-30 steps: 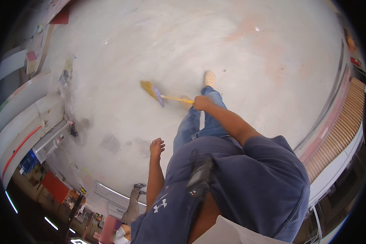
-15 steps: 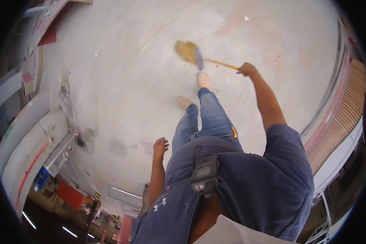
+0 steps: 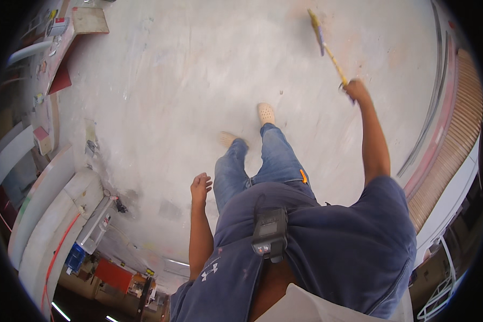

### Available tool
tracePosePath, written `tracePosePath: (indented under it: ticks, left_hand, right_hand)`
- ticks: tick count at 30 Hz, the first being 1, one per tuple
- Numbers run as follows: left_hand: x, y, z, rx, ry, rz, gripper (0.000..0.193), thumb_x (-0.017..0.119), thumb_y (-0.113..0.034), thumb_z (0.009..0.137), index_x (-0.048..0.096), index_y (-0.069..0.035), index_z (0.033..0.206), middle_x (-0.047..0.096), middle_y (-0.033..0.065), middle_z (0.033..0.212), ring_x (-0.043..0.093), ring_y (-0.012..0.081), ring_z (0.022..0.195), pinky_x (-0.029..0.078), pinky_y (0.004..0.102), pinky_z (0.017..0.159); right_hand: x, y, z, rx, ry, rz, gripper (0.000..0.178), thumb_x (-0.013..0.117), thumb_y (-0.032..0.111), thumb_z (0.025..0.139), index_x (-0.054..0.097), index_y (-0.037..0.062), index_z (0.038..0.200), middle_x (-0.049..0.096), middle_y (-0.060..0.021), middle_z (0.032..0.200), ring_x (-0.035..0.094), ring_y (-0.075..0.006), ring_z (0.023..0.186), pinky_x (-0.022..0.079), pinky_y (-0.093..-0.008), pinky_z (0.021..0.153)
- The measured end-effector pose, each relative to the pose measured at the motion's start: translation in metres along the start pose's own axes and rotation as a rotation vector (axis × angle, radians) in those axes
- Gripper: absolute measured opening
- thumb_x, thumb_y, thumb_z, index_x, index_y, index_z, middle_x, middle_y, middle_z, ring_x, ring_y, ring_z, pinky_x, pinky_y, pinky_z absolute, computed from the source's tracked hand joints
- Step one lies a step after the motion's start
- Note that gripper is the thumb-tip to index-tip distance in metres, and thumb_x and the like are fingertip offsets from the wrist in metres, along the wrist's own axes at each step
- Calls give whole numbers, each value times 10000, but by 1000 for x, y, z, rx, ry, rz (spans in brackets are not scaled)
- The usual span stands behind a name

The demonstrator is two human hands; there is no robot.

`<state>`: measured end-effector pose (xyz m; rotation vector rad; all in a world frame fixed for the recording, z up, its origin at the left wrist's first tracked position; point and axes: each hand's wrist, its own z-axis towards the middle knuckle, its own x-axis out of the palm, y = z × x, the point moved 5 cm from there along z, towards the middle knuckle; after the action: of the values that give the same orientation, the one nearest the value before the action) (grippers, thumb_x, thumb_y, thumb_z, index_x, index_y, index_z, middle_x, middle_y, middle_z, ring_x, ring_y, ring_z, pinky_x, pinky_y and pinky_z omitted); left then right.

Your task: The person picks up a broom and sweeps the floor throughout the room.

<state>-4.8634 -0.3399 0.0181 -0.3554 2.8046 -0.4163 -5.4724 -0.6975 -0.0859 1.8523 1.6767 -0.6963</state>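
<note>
My right hand (image 3: 356,91) grips a yellow-handled broom (image 3: 335,61), a speck (image 3: 280,92) lying unswept on the streaked floor (image 3: 188,64); my left hand (image 3: 200,187) hangs loose.

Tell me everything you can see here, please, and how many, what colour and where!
Broom: 1, yellow and purple, top, right of centre
Floor: 1, pale grey, across the middle
Slatted panel: 1, brown, right edge
Red panel: 1, red, lower left
Blue object: 1, blue, lower left
Clogs: 2, beige, on the feet
Jeans: 1 pair, blue, on the legs
Shirt: 1, dark blue, bottom centre
Device: 1, black, on the shirt front
Other edge clutter: too small to count
Right hand: 1, bare, gripping the broom
Left hand: 1, bare, left of the jeans
</note>
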Motion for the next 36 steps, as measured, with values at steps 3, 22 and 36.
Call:
tracePosePath:
  ticks: [3,22,36]
  left_hand:
    - [-21,38,2,-52,-33,-31,332,501,-281,800,506,-36,1024,575,102,921,565,180,777,452,288,639]
    - [-182,44,90,-14,-157,-470,384,502,-318,803,487,-51,1079,570,113,962,571,203,812,456,302,667]
    - [-219,154,65,-388,-132,-510,388,496,-306,793,470,-44,1079,549,122,985,552,227,844,444,336,686]
  right_hand:
    - [36,83,-69,-122,-40,371,218,521,213,654,535,-4,636,551,-196,604,543,-323,576,424,-393,547]
    - [348,700,-55,-914,631,-98,229,520,298,725,624,95,708,602,-97,665,577,-240,613,461,-348,596]
    - [135,614,56,-82,544,693,248,568,193,739,596,69,952,537,8,701,423,-70,504,358,-203,455]
